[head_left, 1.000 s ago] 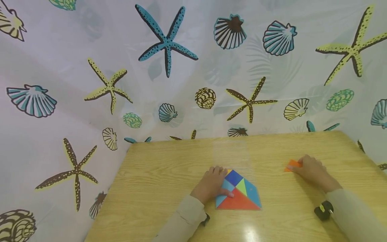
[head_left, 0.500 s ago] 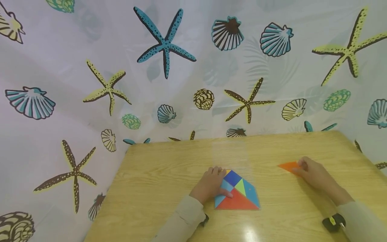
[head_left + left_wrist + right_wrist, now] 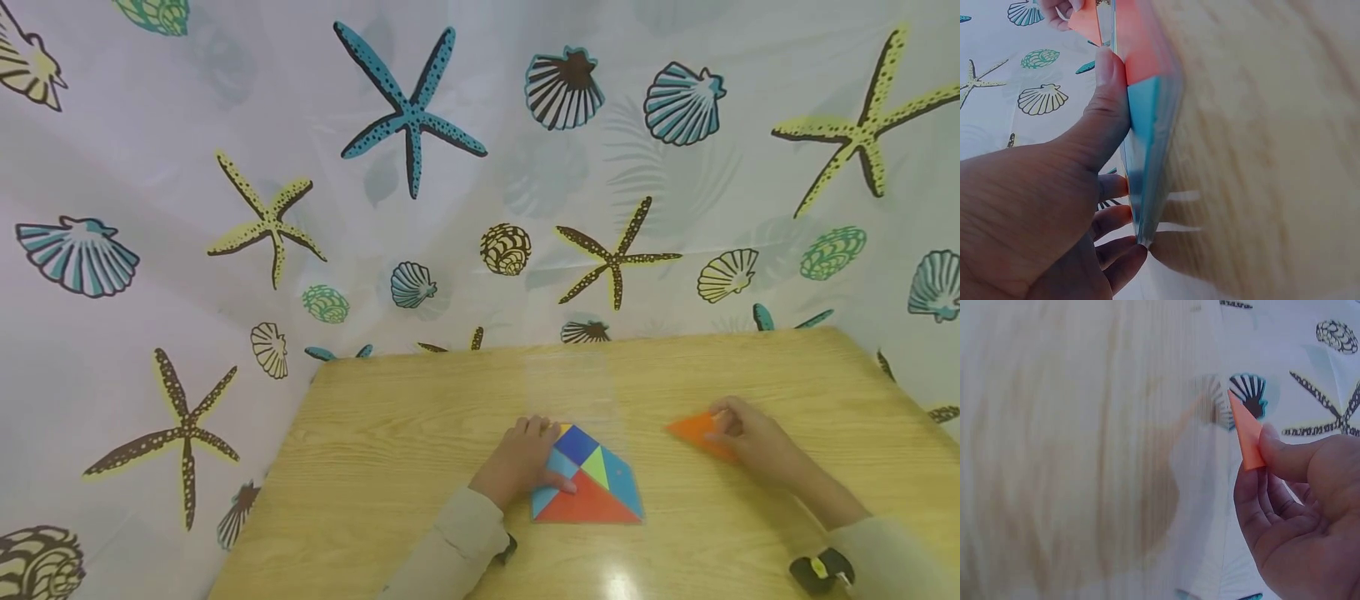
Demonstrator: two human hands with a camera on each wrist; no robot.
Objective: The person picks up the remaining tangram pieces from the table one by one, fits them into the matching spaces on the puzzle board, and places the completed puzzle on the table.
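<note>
A tangram (image 3: 588,504) of red, blue, light green and yellow pieces lies in a clear tray left of the table's middle, its upper part uneven in outline. My left hand (image 3: 517,462) rests on its left side; the thumb (image 3: 1107,94) lies over the pieces and the other fingertips touch toward the far edge. Right of the tray, my right hand (image 3: 757,437) pinches an orange triangle (image 3: 693,429) between thumb and fingers, one point facing left. The right wrist view shows this orange triangle (image 3: 1246,434) almost edge-on, held above the table.
A wood-grain table (image 3: 405,433) spreads around both hands. Behind the tray lies a faint clear sheet (image 3: 570,383). A white curtain (image 3: 465,192) printed with starfish and shells hangs at the back and sides.
My right hand has moved left toward the tray with the orange triangle, whose point has turned to the left, and more of it shows. The left hand has stayed in place on the tangram.
</note>
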